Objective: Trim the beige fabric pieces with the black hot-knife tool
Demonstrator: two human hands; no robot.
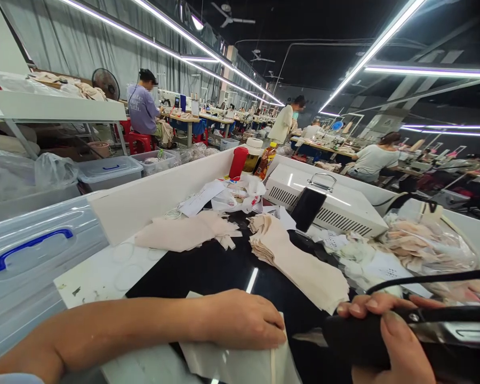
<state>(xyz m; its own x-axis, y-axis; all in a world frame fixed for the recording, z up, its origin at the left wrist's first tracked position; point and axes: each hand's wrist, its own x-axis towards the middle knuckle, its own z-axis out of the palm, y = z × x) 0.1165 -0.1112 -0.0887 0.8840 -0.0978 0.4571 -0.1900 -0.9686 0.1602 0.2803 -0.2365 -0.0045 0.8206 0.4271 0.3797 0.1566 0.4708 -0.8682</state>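
My left hand (244,320) presses down from above on a pale translucent sheet (228,362), its fingers close together and not wrapped round anything visible. A narrow beige strip (272,365) runs along the sheet near the fingertips. At the lower right, my right hand (400,336) is closed round a black corded hand tool (356,336) with a pointed metal tip. That tip points left, a short way from my left fingertips. Beyond the hands lie a stack of beige fabric pieces (300,256) and another beige pile (180,232) on the glossy black work surface (200,272).
Low white walls (160,197) border the table. At its back stand a white vented box (332,202), a dark phone (309,208), a red container (238,164) and bottles. Fabric scraps in a plastic bag (432,242) lie right; a clear lidded bin (36,266) stands left. People sit at sewing machines beyond.
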